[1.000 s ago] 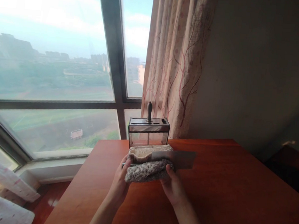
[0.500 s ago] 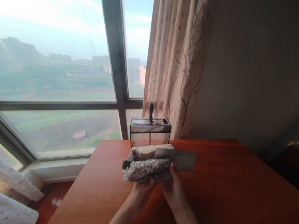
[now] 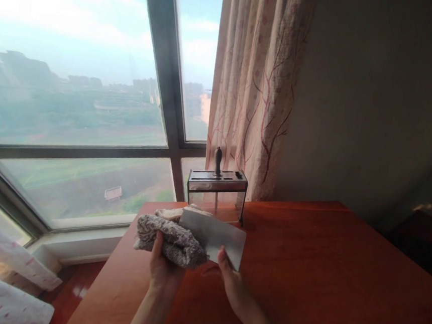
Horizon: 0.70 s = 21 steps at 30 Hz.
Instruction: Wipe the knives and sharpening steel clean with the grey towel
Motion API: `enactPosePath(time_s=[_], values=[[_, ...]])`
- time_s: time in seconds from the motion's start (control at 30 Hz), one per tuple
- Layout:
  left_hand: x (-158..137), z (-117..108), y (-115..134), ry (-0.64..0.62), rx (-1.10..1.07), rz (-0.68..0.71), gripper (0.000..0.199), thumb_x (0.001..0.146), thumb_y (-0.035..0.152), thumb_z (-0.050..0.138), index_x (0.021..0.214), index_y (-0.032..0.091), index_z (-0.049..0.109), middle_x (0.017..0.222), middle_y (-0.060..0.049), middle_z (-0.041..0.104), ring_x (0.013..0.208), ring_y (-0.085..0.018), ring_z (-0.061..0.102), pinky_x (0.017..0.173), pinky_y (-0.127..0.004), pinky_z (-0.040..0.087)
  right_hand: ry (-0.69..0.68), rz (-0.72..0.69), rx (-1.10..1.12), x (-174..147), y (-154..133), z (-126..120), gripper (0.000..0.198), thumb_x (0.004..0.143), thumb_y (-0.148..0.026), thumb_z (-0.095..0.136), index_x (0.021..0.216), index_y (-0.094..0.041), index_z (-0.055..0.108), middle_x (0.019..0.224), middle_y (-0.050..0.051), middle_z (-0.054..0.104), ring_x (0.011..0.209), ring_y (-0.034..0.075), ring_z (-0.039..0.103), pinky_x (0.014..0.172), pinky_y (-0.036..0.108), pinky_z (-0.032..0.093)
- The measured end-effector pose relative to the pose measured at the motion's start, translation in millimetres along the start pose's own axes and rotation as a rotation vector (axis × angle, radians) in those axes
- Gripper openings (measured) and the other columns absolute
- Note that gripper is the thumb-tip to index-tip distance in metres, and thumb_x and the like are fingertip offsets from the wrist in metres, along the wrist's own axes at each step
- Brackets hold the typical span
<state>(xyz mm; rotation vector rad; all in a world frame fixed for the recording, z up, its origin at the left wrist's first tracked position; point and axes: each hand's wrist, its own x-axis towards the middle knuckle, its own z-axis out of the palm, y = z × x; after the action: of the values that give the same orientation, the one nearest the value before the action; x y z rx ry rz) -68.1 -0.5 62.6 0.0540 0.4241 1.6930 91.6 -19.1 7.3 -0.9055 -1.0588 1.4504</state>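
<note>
Two hands (image 3: 163, 271), one cleaver (image 3: 215, 235), one cloth (image 3: 169, 238)

hazy daylight through a large window (image 3: 74, 94), patterned curtain (image 3: 256, 85), grey wall (image 3: 376, 95), red-brown wooden table (image 3: 323, 272)

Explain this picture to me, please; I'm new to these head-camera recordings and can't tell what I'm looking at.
The camera sits on a person's head and looks forward and down, so the two bare arms coming up from the bottom edge are that person's own. The left hand grips a fuzzy grey cloth. The right hand holds the broad flat blade of a cleaver, which the cloth partly covers. Below is a reddish wooden table. At its far edge stands a clear knife holder with one dark handle sticking up, before a window and a curtain.
</note>
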Motion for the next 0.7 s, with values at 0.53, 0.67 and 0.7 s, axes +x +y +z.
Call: enactPosePath(time_s=[0.53, 0.67, 0.7], values=[[10.2, -13.3, -8.5, 0.188, 0.096, -0.110, 0.028, 0.087, 0.022, 0.052, 0.107, 0.012, 0.069, 0.074, -0.007, 0.076, 0.073, -0.022, 0.073, 0.083, -0.034, 0.056, -0.237, -0.244, -0.515, -14.2, -23.5, -3.9, 0.035, 0.094, -0.043, 0.046, 0.081, -0.016, 0.066, 0.073, 0.006, 0.069, 0.069, 0.019, 0.066, 0.065, 0.027, 0.050], [11.8, -12.5, -9.1, 0.156, 0.098, -0.137, 0.035, 0.088, 0.022, 0.052, 0.119, 0.012, 0.064, 0.076, -0.008, 0.077, 0.079, -0.024, 0.073, 0.090, -0.036, 0.053, -0.327, -0.440, -0.856, -20.2, -23.8, -15.3, 0.034, 0.096, -0.035, 0.042, 0.083, -0.017, 0.068, 0.070, 0.005, 0.067, 0.064, 0.017, 0.063, 0.062, 0.026, 0.046], [12.2, -11.5, -8.5, 0.160, 0.116, -0.146, 0.037, 0.088, 0.023, 0.052, 0.121, 0.012, 0.062, 0.077, -0.009, 0.077, 0.080, -0.025, 0.073, 0.091, -0.037, 0.053, -0.346, -0.495, -0.919, -20.7, -23.1, -17.9, 0.031, 0.096, -0.033, 0.043, 0.092, -0.017, 0.069, 0.072, 0.006, 0.068, 0.065, 0.018, 0.063, 0.062, 0.026, 0.045]])
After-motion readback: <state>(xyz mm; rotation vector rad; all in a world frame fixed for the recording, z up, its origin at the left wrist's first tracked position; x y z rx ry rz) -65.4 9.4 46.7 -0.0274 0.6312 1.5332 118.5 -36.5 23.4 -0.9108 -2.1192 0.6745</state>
